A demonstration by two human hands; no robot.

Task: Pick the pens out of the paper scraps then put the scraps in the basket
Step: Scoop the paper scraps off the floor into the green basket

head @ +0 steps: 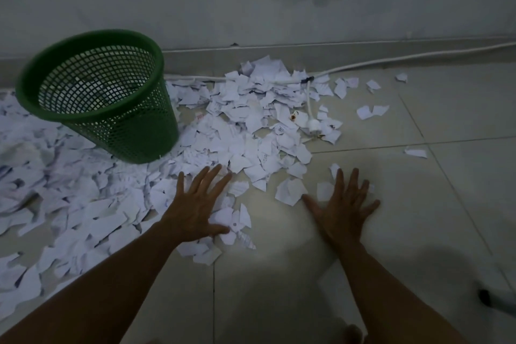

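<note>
White paper scraps (245,120) cover the tiled floor from the left edge to the middle. A green mesh basket (97,92) stands upright among them at the upper left. My left hand (195,204) lies flat on the scraps at the pile's near edge, fingers spread and holding nothing. My right hand (343,204) rests palm down on bare tile beside a few loose scraps (290,190), fingers apart. No pen shows clearly in the pile; a dark object (308,79) lies at its far side, too small to identify.
A white cable (391,60) runs along the wall base, and a white plug (312,127) lies among the scraps. Stray scraps (371,112) dot the tiles to the right. A dark object (485,297) sits at the lower right edge.
</note>
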